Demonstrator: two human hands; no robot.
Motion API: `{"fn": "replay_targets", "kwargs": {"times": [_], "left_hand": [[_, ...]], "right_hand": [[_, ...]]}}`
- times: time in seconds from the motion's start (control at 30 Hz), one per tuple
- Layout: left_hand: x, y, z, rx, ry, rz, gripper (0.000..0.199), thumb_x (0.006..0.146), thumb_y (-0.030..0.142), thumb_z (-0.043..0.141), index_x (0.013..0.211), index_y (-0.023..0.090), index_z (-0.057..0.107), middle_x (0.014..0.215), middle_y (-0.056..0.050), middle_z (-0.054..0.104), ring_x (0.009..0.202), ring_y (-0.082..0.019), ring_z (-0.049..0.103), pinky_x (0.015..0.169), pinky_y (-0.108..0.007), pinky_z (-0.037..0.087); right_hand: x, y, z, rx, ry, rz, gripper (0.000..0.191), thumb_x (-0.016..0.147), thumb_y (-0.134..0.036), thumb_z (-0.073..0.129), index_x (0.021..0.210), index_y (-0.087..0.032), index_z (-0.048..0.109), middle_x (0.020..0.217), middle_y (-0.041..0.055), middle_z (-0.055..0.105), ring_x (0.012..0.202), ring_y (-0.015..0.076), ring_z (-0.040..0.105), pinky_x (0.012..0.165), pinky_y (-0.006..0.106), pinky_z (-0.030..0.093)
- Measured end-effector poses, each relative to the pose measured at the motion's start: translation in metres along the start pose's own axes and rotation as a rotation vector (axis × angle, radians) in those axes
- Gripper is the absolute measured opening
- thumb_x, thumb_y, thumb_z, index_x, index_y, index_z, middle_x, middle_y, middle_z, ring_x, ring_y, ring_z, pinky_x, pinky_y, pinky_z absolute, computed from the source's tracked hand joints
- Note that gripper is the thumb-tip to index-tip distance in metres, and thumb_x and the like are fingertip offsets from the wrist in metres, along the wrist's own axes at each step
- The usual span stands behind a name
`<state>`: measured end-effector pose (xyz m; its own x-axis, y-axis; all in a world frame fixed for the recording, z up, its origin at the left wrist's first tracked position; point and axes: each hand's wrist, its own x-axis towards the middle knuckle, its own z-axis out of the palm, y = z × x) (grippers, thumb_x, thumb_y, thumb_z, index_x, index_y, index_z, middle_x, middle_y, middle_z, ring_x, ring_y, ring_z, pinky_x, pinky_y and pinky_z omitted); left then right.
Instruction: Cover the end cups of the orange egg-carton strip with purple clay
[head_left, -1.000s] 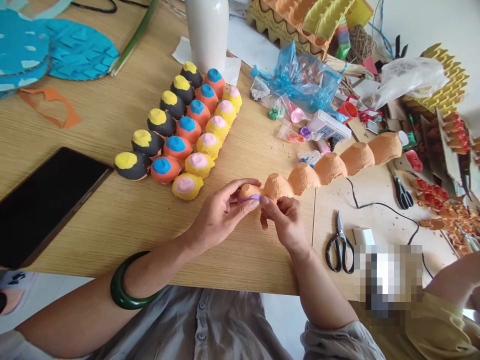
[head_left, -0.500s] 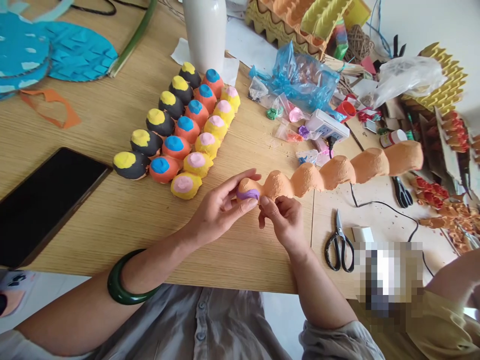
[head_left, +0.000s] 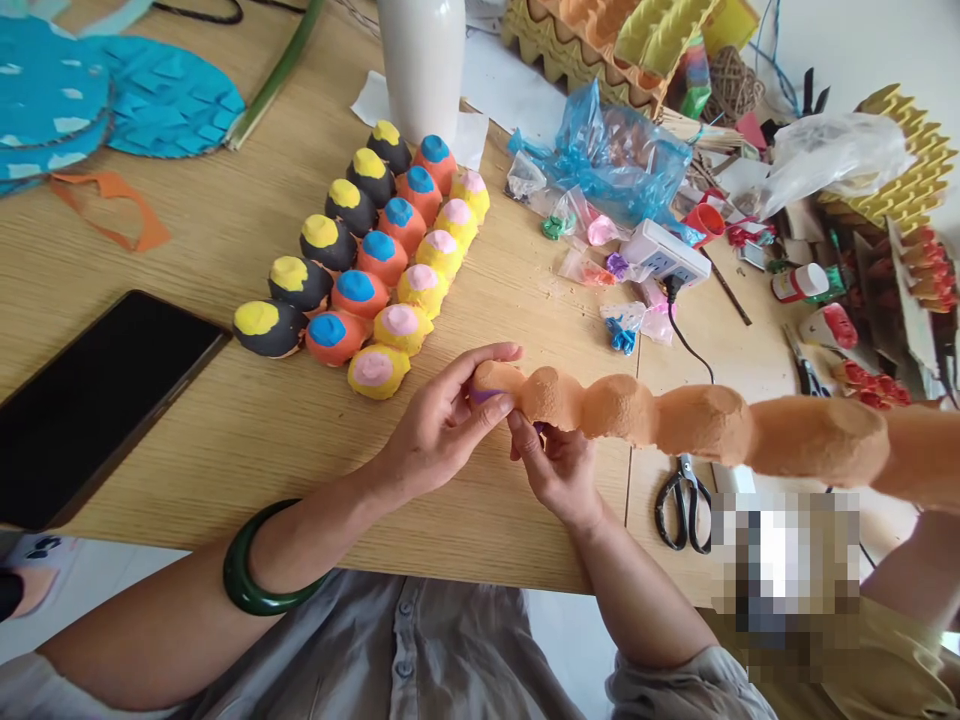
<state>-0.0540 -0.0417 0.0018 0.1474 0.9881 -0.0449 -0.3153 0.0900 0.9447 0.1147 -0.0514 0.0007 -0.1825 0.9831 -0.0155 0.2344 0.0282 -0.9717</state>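
A long strip of orange egg carton [head_left: 621, 402] with a row of bumps is raised above the table. My left hand [head_left: 431, 425] is closed around its left end bump, fingers behind and thumb in front. Under that thumb a smear of purple clay [head_left: 482, 396] shows on the bump. My right hand [head_left: 559, 468] is closed just below the strip, thumb tip against its lower edge, with a bit of purple clay [head_left: 539, 427] showing between thumb and fingers. Left of my hands stand egg carton strips [head_left: 358, 290] covered in black, orange-red and yellow clay, with coloured caps.
A phone [head_left: 105, 400] lies at left, a white vase [head_left: 425, 70] behind the strips. Scissors [head_left: 684, 505] lie partly under the raised strip. Clay bags, a power strip [head_left: 666, 252] and egg trays [head_left: 585, 50] crowd the right. Another person's arm [head_left: 911, 570] is at lower right.
The strip's far right end has swung down and toward me, now covering part of the scissors. Less of the purple clay on the end bump shows. Both hands stay at the left end.
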Motion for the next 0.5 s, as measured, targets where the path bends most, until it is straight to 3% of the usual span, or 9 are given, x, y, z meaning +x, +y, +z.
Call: {"fn": "replay_targets", "kwargs": {"times": [0.13, 0.33, 0.5], "left_hand": [[0.001, -0.002, 0.000, 0.007, 0.028, 0.015, 0.047, 0.099, 0.040, 0.077, 0.138, 0.017, 0.066, 0.151, -0.015, 0.068, 0.136, -0.027, 0.068, 0.114, -0.035, 0.056], [0.001, 0.005, -0.004, -0.008, -0.018, -0.053, 0.050, 0.105, 0.051, 0.067, 0.142, 0.019, 0.068, 0.155, -0.012, 0.067, 0.149, -0.031, 0.058, 0.117, -0.037, 0.055], [-0.002, 0.009, -0.004, -0.023, -0.090, -0.071, 0.065, 0.098, 0.040, 0.078, 0.157, 0.021, 0.057, 0.164, -0.012, 0.059, 0.147, -0.029, 0.060, 0.116, -0.034, 0.055]], "right_hand": [[-0.005, 0.004, 0.004, 0.047, 0.010, 0.062, 0.032, 0.093, -0.051, 0.080, 0.075, -0.029, 0.064, 0.064, 0.0006, 0.057, 0.059, 0.0195, 0.050, 0.052, 0.037, 0.042], [0.002, -0.014, 0.001, 0.076, -0.010, 0.114, 0.055, 0.096, -0.065, 0.071, 0.062, -0.023, 0.059, 0.055, -0.0004, 0.054, 0.051, 0.0134, 0.045, 0.050, 0.032, 0.035], [0.006, -0.005, -0.010, 0.082, -0.018, 0.099, 0.062, 0.099, -0.063, 0.069, 0.054, -0.020, 0.062, 0.052, 0.0015, 0.058, 0.052, 0.0130, 0.051, 0.053, 0.031, 0.039]]}}
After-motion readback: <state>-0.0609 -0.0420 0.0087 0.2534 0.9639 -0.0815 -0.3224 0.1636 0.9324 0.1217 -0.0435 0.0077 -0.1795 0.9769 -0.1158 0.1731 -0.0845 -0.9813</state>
